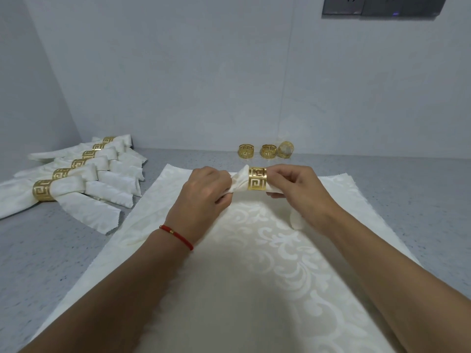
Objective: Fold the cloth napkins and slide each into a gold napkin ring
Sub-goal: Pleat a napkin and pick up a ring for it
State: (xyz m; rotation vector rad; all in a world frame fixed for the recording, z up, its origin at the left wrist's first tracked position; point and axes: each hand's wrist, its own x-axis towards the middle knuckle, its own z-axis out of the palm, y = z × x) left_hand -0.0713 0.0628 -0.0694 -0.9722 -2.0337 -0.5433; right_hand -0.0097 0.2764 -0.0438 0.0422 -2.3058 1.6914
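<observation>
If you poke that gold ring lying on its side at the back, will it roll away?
Probably. The ring on its side is round, so a push may roll it. It looks thin and cut through, so likely light. The two upright rings should just slide.

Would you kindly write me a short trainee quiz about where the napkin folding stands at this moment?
1. True or false: the gold ring is already on the napkin being worked.
2. Which hand holds that ring: A) left hand B) right hand?
3. How many spare rings stand by the wall, and how many finished napkins lie at left?

Key: 1 true. 2 B; the left hand pulls the cloth end. 3 three spare, six finished.
</observation>
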